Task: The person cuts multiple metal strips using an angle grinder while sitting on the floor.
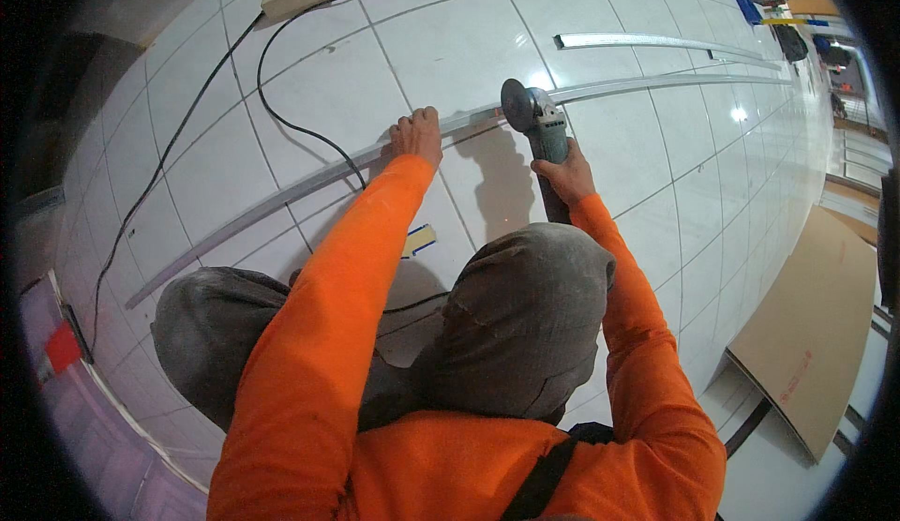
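Left hand [417,135] is gripping long metal profile [300,187] on tiled floor [628,160]; right hand [568,176], apart, is holding angle grinder [547,135], disc [514,105] overlapping profile, contact unclear.

The person's left arm [352,287] reaches from lower left to upper centre, where the left hand [417,137] closes, knuckles up. The right arm [633,296] rises from lower right; the right hand [565,176], just right of centre, grips, its fingers apparently curled out of sight.
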`<state>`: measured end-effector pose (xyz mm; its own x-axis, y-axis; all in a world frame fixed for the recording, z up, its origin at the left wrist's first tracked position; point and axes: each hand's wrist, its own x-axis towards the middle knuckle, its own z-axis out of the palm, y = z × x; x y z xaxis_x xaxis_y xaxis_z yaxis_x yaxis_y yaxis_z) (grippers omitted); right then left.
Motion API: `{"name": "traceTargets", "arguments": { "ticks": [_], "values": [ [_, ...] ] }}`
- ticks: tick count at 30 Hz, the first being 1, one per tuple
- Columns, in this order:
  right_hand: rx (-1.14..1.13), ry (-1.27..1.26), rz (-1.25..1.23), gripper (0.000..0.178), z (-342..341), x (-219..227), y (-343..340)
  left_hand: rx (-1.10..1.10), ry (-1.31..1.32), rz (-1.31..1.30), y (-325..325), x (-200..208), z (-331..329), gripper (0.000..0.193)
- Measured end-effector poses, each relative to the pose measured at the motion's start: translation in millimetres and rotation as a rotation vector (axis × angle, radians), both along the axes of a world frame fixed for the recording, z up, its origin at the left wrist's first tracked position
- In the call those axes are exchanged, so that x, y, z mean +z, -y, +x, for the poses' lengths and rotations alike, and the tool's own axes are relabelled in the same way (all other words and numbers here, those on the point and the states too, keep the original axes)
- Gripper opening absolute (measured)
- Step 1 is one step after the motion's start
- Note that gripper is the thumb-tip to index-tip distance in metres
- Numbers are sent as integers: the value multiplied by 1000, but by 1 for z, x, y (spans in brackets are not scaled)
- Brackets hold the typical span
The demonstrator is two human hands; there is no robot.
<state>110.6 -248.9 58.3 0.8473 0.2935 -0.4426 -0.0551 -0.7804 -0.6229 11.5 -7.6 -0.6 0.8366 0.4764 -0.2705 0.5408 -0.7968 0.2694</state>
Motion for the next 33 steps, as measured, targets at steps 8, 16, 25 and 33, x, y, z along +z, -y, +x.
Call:
{"name": "traceTargets", "arguments": {
  "ticks": [8, 16, 25, 33],
  "values": [
    [-55, -3, 42, 63, -8, 6, 13, -79, 85, -80, -4, -1, -5, 41],
    [48, -58, -63, 67, -8, -10, 16, 13, 116, -154, -10, -3, -13, 42],
    [103, -38, -136, 68, -8, -24, 17, 49, 125, -145, -11, -1, -11, 39],
    [110, 14, -194, 64, -6, -29, 9, 82, 94, -117, -11, -6, -12, 37]
  ]
}}
